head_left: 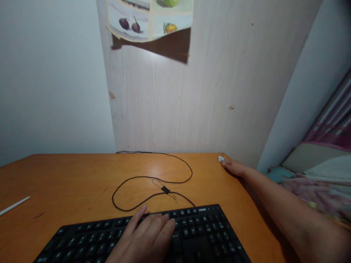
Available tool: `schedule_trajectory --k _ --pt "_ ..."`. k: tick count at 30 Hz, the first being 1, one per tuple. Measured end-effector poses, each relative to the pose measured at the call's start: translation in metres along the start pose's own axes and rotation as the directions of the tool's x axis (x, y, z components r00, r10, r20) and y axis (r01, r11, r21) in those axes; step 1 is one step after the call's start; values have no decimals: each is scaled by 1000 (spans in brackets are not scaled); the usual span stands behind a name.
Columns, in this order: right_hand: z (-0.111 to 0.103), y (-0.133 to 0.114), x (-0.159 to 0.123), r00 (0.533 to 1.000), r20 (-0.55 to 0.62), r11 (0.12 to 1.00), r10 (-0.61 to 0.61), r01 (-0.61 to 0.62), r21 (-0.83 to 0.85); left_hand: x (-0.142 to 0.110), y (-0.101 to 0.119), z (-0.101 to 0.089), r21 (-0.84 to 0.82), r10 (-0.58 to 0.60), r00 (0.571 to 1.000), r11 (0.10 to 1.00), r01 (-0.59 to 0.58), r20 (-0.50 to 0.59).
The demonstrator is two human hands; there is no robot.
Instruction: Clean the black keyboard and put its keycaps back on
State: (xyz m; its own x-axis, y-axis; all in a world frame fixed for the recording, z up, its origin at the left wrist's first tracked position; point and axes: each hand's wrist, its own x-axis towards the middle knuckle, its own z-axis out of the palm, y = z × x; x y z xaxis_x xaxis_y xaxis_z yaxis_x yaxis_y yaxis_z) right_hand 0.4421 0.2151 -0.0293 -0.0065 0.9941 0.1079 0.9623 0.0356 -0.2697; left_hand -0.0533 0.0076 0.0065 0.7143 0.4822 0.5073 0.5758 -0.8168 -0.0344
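Observation:
My left hand (149, 233) lies palm down across the black keyboard (196, 248) at the bottom of the view. One finger stands apart from the others, which bend down over the upper keys; their tips are partly hidden. At the far right corner of the wooden table (82, 175), my right hand (229, 165) reaches out with the arm stretched. Its fingers press on a small white wad (221, 159), which looks like tissue or cloth, against the tabletop. The keyboard's front edge is out of view.
A black cable (128, 178) loops over the table behind the keyboard, with a dark tag or tie (165, 189) on it. On the left lies a white stylus-like stick (15, 205). A wall with a fruit poster (150, 22) rises behind; bedding (301, 190) is at right.

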Motion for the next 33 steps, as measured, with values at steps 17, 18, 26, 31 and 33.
schedule_trajectory --k 17,18,26,31,33 --pt "-32 -51 -298 1000 28 982 8 -13 189 5 15 -26 -101 -279 959 954 283 52" --pt "-29 -59 -312 999 32 982 7 -13 191 6 13 -28 -99 -302 951 946 308 68" --pt "4 -103 -354 999 -23 981 24 -19 191 11 -6 -38 -80 -486 871 867 491 74" --pt "4 -133 -340 996 44 973 -72 60 221 10 -20 -40 -114 -572 818 810 575 60" --pt "-3 -144 -332 993 39 963 -112 99 250 8 -26 -42 -165 -627 778 763 625 50"
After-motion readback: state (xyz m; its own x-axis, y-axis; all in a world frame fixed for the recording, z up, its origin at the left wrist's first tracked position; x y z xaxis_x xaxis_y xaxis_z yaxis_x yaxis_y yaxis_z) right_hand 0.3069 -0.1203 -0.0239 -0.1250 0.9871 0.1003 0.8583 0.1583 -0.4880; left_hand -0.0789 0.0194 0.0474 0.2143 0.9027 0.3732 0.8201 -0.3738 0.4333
